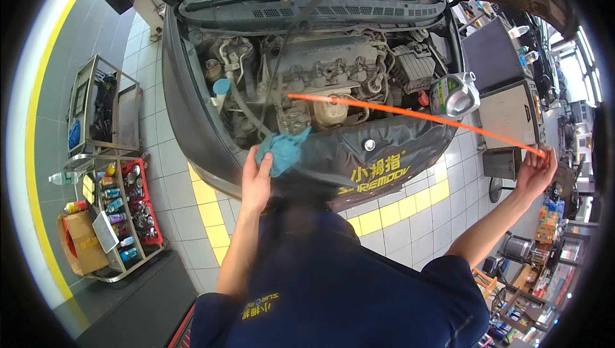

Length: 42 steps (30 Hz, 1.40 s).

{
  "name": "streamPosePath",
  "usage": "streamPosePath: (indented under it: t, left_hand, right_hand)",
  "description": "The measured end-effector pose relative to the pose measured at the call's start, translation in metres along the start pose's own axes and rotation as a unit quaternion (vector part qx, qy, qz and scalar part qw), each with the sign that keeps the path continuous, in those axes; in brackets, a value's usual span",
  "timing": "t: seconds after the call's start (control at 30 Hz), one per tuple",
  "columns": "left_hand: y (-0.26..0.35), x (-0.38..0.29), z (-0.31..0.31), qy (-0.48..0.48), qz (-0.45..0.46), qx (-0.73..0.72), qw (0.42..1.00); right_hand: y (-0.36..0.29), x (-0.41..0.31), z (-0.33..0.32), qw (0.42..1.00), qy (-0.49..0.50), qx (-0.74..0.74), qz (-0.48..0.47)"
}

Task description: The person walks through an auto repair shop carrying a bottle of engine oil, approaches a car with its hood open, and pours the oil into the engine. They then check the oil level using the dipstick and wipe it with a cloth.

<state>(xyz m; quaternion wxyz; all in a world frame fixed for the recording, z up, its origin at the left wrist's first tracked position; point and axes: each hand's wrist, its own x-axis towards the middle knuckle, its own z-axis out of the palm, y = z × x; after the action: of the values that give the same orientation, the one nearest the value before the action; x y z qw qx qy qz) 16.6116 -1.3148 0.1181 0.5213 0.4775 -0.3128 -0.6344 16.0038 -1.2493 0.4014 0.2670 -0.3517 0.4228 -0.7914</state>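
My left hand [257, 180] holds a crumpled blue cloth [283, 152] above the front left part of the engine bay edge. Off to the right, my right hand [535, 172] is raised and pinches one end of a long thin orange rod [408, 111]. The rod slants across the open engine bay, and its other end is over the engine [331, 55]; I cannot tell whether it touches anything there. A black fender cover [312, 156] with yellow lettering drapes the car's front. On it lies a small round silver-white piece [369, 145].
A silver oil jug [459, 96] is at the bay's right edge. A dark prop rod [288, 31] crosses the bay near a blue reservoir cap [221, 87]. Tool carts [115, 223] with spray cans and red cases stand left; grey cabinets [504, 108] stand right.
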Motion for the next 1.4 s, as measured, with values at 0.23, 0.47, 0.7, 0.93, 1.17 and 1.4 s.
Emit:
streamPosePath:
  t: [0.23, 0.47, 0.7, 0.93, 1.17, 1.4]
  left_hand:
    - [0.106, -0.035, 0.054, -0.039, 0.077, -0.016, 0.996]
    - [0.143, -0.074, 0.064, -0.039, 0.162, -0.001, 0.986]
    - [0.149, -0.089, 0.058, -0.033, 0.192, 0.098, 0.976]
    - [0.099, -0.056, 0.041, -0.007, 0.162, 0.183, 0.97]
    - [-0.146, 0.004, -0.079, 0.048, -0.164, 0.221, 0.96]
    - [-0.192, -0.108, -0.183, 0.107, -0.138, 0.435, 0.883]
  right_hand:
    - [-0.014, -0.026, -0.031, 0.993, -0.091, 0.07, 0.041]
    - [-0.007, -0.028, -0.037, 0.995, -0.064, 0.054, 0.051]
    - [0.001, -0.029, -0.034, 0.997, -0.047, 0.032, 0.053]
    - [0.02, -0.035, -0.039, 0.995, -0.071, -0.042, 0.064]
    - [0.131, -0.102, 0.008, 0.928, -0.103, -0.345, 0.096]
    - [0.161, -0.149, 0.035, 0.954, -0.052, -0.27, 0.12]
